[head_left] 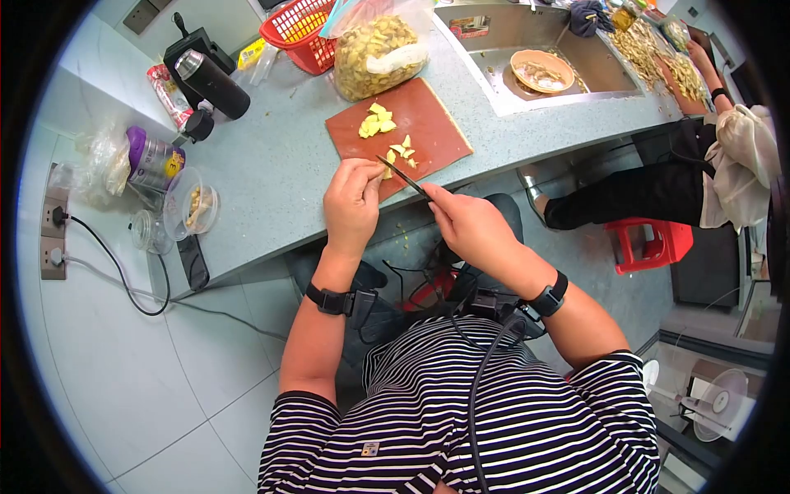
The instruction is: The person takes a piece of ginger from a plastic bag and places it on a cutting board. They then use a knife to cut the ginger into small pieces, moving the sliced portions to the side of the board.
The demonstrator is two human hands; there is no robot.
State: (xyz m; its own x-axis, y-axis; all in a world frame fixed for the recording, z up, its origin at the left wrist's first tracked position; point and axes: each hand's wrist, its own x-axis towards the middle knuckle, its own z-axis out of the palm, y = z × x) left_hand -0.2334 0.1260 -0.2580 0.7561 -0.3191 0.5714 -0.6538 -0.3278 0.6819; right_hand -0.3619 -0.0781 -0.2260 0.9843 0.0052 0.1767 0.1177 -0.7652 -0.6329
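Observation:
My right hand [473, 226] is closed around the handle of a small dark-bladed knife [401, 175]. Its blade points up and left, with the tip against the fingers of my left hand [352, 202]. The left fingers are pinched together over the near left edge of a reddish-brown cutting board [440, 123]. A pale yellow piece of ginger [388, 174] shows at those fingertips, mostly hidden. Farther back on the board lies a small heap of peeled yellow chunks [378, 122]. Several smaller bits [402, 150] are scattered nearer the blade.
Behind the board stands a plastic bag of yellow chunks [374, 58], beside a red basket [309, 41]. A sink [592, 70] holds a peach-coloured bowl [527, 59]. At left are a black thermos [216, 85] and a clear tub [183, 216]. Another person's hand [701, 59] is far right.

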